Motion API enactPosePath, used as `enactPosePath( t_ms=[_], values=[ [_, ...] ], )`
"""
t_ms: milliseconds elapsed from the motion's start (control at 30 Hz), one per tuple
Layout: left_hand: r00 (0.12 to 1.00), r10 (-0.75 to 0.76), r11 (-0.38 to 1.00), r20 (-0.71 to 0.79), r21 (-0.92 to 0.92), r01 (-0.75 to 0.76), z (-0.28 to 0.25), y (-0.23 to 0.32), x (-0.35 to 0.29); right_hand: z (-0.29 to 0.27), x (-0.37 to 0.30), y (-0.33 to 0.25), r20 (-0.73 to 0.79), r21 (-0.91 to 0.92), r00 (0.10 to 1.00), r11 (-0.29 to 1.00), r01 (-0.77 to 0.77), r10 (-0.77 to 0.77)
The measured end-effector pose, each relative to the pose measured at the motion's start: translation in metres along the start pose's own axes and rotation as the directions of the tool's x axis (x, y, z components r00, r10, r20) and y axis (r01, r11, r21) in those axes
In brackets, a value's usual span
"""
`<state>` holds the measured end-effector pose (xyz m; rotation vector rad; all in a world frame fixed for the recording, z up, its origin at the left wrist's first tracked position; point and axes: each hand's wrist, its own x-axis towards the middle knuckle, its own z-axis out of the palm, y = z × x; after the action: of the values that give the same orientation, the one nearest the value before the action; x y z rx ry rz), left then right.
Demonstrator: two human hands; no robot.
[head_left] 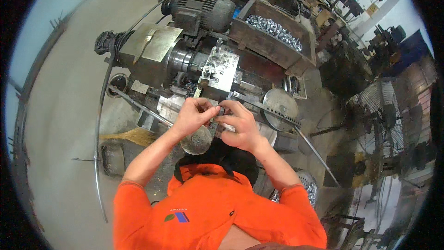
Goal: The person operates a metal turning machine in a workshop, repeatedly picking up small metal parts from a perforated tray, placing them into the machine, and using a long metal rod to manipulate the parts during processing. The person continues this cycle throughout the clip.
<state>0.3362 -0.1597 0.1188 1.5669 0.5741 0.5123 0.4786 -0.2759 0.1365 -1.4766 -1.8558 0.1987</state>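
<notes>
Just in front of a small metal lathe, my left hand (194,116) and my right hand (240,124) meet at the fingertips. The left thumb and fingers are pinched together. My right fingers curl in toward the same spot, closed as well. Whatever sits between them is too small and too covered to make out. Right beyond my fingers lies the lathe's tool block (223,70), a bright steel slab with bolts on top. Its round chuck (181,59) is to the left of the block. Below my left hand is a round metal handwheel (198,140).
An electric motor (203,11) stands behind the lathe. A wooden-looking box (259,41) of small shiny metal parts is at the back right. Long metal levers (317,155) reach out on both sides. A straw broom (134,135) lies left; a large fan (377,111) stands right.
</notes>
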Motion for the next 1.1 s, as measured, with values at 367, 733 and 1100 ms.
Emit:
enactPosePath(
  t_ms=[367,733,1100],
  values=[
    [0.957,0.135,0.388,-0.256,0.903,0.187,-0.19,0.013,-0.098,0.02,0.127,0.046,0.257,-0.333,0.932,0.882,0.333,-0.255],
    [0.704,-0.021,0.353,-0.71,0.653,0.67,-0.246,-0.103,-0.221,0.067,0.172,0.111,0.244,-0.193,0.922,0.947,-0.257,0.3],
    [0.638,-0.009,0.185,-0.77,0.626,0.757,-0.274,-0.117,-0.201,0.077,0.184,0.11,0.212,-0.2,0.962,0.971,-0.131,0.173]
  ],
)
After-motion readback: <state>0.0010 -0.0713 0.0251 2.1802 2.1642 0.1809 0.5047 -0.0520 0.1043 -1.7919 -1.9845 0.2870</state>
